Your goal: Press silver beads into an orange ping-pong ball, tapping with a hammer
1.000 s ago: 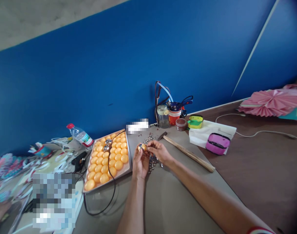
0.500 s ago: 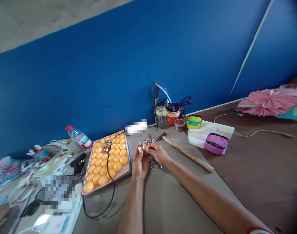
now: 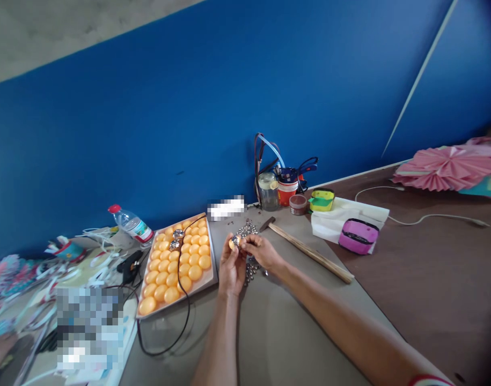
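Upright in my left hand [image 3: 232, 271] is a small orange ball [image 3: 231, 243] with shiny silver pieces on its side, held between thumb and fingers. My right hand [image 3: 266, 254] reaches in from the right, its thumb and finger pinched together against the ball's right side; anything between those fingertips is too small to make out. Around and behind both hands, silver bead-like pieces [image 3: 248, 228] lie scattered on the grey table mat [image 3: 285, 321]. Left of my hands, a shallow tray [image 3: 211, 272] holds rows of orange balls, two of them covered with silver pieces [image 3: 174, 245].
A hammer [image 3: 309, 252] with a wooden handle lies to the right. Behind are a jar [image 3: 268, 193], red cups [image 3: 287, 194] and a yellow case [image 3: 321, 200]. A purple case [image 3: 358, 236] rests on white paper. A black cable [image 3: 188, 321] crosses the tray; a bottle [image 3: 133, 227] leans beyond it.
The ball has turned slightly in my left hand. Both hands otherwise stay in nearly the same place, and the view has shifted a little.
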